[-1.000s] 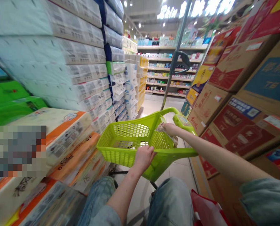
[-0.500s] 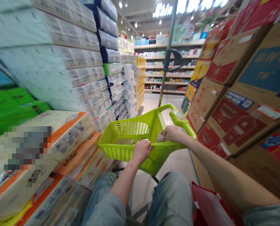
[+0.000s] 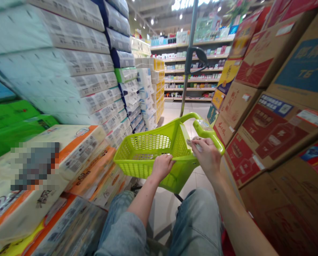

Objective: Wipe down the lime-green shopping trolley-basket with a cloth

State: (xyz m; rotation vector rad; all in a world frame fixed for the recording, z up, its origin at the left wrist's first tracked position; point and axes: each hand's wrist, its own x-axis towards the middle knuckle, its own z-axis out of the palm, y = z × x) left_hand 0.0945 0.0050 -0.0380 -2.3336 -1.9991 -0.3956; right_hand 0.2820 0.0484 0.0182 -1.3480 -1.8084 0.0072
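A lime-green shopping cart point(image 3: 137, 166) with a perforated basket stands in front of my knees. My left hand point(image 3: 162, 166) is closed over the near rim of the basket, its thumb on top. Above the cart's back end, near the green handle point(image 3: 214, 140), my right hand point(image 3: 208, 151) pinches a small crumpled whitish wad point(image 3: 193, 142). The wad looks like a wipe or tissue, but my fingers cover much of it.
Tall stacks of wrapped tissue packs point(image 3: 86, 62) rise on the left. Printed cardboard boxes point(image 3: 268, 131) are piled on the right. A grey pole point(image 3: 187, 67) with a loop-shaped grip stands beyond the cart, before stocked shelves point(image 3: 193, 74).
My right hand has lifted from inside the basket's back end toward the handle, bringing the whitish wad up with it. My left hand stays on the rim.
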